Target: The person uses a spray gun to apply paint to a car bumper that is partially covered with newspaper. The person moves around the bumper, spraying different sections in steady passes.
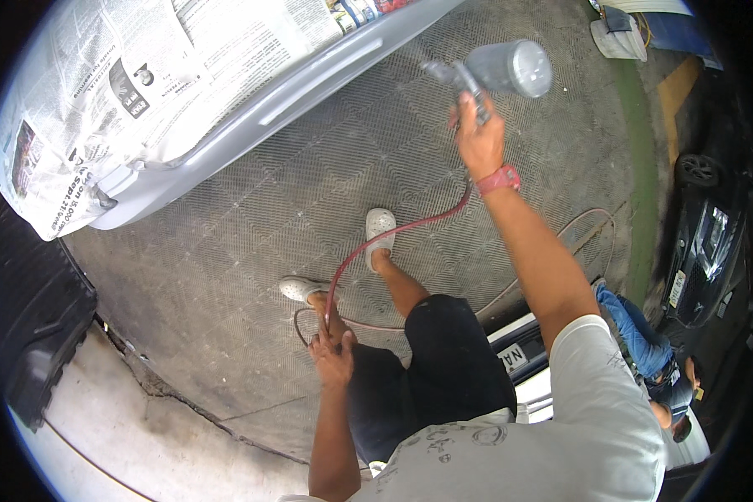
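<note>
One spray gun [473,79] in right hand [482,142], red hose [376,238] in left hand [333,363]; patterned grey floor [293,188], black car [701,272] at right.

A worker wears a pale grey-white T-shirt [527,460] at the lower right of the frame, its front marked with small dark line drawings [439,445], one of them rounded; its short sleeve [590,347] ends above the elbow. Black shorts [460,360], lower center, leave the lower legs bare. Off-white clogs [381,224], their uppers dotted with holes, cover the feet near mid-frame. A chunky red wristband [498,180] circles the right wrist, upper right of center; the left hand [333,361] is bare.
</note>
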The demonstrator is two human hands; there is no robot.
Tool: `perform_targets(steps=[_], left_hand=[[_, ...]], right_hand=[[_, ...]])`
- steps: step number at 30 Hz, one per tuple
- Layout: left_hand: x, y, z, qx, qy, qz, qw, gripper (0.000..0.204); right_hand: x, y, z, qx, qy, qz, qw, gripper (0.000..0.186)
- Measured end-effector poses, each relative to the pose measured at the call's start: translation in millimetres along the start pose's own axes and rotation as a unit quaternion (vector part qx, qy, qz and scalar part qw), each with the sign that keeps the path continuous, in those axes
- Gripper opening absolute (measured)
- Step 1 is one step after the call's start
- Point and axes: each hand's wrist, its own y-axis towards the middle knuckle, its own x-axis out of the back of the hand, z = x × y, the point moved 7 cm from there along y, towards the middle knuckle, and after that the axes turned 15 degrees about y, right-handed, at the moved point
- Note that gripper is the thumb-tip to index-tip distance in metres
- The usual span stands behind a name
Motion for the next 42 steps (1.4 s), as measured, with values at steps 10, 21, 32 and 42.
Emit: perform_targets(steps=[10, 21, 32, 42], left_hand=[[-9, -9, 40, 0.008, -0.005, -0.024, 1.0, 0.084], [-29, -13, 59, 0.027, -0.015, -0.043, 0.999, 0.087], [-69, -45, 172, 0.096, -0.014, -0.06, 0.993, 0.094], [-61, -42, 147, 0.081, -0.05, -0.039, 0.995, 0.087]], right_hand=[[-3, 12, -52, -0.061, 0.039, -0.083, 0.994, 0.043], [-73, -60, -85, -0.043, 0.011, -0.058, 0.997, 0.041], [-219, -194, -38, -0.052, 0.059, 0.153, 0.985, 0.047], [-149, -127, -32, -0.028, 0.056, 0.003, 0.998, 0.036]])
